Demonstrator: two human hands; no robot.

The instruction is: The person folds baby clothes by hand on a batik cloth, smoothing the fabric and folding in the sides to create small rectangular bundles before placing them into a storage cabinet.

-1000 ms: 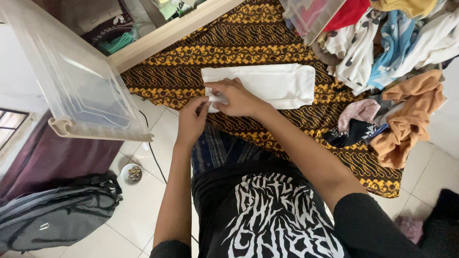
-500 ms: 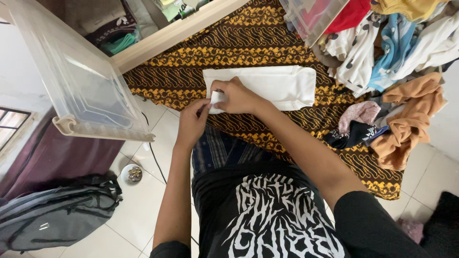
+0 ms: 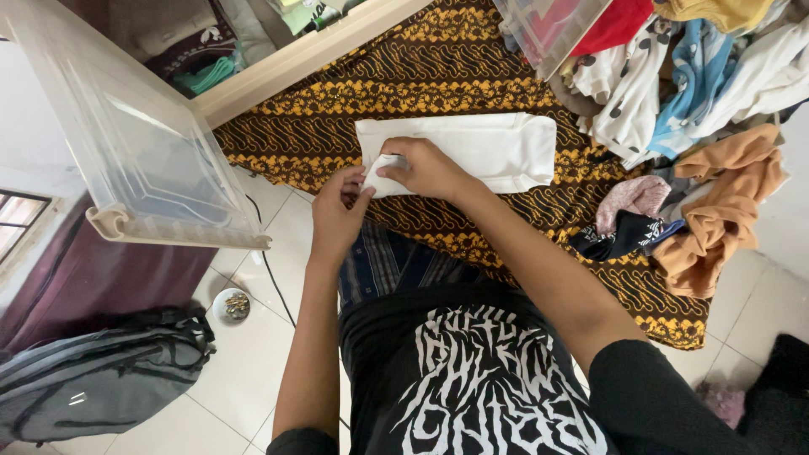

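Left grip (image 3: 337, 206) has closed onto white cloth (image 3: 489, 147) — corner now lifted

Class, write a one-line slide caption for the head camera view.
Both hands, left hand and right hand, pinch the near end of a folded white cloth lying on a brown-and-yellow batik sheet.

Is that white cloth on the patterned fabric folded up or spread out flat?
Folded: the white cloth lies as a narrow strip with doubled edges, and both hands, left hand and right hand, pinch its near end.
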